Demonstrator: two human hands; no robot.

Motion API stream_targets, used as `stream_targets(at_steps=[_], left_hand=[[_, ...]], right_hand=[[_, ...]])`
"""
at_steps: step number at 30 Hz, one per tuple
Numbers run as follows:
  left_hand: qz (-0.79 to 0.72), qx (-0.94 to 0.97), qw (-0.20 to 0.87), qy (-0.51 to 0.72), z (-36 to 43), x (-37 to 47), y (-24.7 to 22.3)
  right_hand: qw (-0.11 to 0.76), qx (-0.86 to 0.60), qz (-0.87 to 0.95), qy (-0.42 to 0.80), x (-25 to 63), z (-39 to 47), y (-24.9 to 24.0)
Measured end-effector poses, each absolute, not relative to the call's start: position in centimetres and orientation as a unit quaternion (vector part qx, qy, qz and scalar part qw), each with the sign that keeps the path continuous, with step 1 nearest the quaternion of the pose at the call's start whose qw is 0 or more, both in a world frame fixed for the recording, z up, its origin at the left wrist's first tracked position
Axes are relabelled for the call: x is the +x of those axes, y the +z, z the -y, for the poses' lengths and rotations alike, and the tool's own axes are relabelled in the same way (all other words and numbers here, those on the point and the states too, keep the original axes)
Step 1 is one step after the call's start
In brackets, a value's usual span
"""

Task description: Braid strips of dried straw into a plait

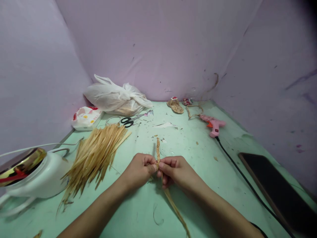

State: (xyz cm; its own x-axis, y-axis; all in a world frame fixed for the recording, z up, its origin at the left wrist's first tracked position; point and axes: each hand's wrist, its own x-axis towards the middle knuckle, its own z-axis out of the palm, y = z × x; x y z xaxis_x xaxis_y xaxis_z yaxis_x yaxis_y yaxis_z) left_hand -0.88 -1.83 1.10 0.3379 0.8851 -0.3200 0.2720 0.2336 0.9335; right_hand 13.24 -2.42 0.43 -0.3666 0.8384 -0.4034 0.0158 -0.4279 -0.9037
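Note:
A short braided straw cord [158, 147] points away from me at the middle of the table, its near end pinched between both hands. My left hand [142, 169] closes thumb and fingers on it from the left. From the right, my right hand [174, 170] pinches the same spot, with its lower fingers curled beneath. A loose straw strand [175, 209] trails from under my right hand toward the table's front edge. Left of my hands lies a thick bundle of dry straw strips [99, 152].
Black-handled scissors [127, 121], a white plastic bag [116, 97] and a tissue pack [86, 118] lie back left. A white lamp-like object [47, 175] stands left. At right are a pink glue gun [214, 125], its black cable and a dark phone [277, 191]. Woven pieces [175, 106] sit behind.

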Motion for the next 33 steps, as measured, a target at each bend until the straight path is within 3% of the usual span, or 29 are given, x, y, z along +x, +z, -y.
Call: stream_targets(at_steps=[6, 12, 18, 25, 31, 33], left_hand=[[-0.562, 0.587, 0.532, 0.237, 1.8, -0.7, 1.0], [-0.621, 0.609, 0.426, 0.249, 2.3, -0.5, 0.8], [-0.640, 0.637, 0.342, 0.259, 2.8, -0.6, 1.6], [-0.635, 0.624, 0.358, 0.283, 2.6, -0.7, 1.6], [-0.606, 0.579, 0.483, 0.254, 1.1, -1.8, 2.4], [-0.629, 0.563, 0.452, 0.289, 0.5, -3.2, 3.0]], right_hand=[[0.288, -0.507, 0.467, 0.665, 13.1, 2.4, -0.2], [0.340, -0.555, 0.501, 0.570, 13.1, 2.4, -0.2], [0.399, -0.552, 0.471, 0.560, 13.3, 2.1, -0.5], [0.425, -0.535, 0.424, 0.594, 13.0, 2.4, -0.3], [0.439, -0.510, 0.411, 0.615, 13.1, 2.2, -0.7], [0.440, -0.511, 0.405, 0.618, 13.1, 2.1, -0.8]])
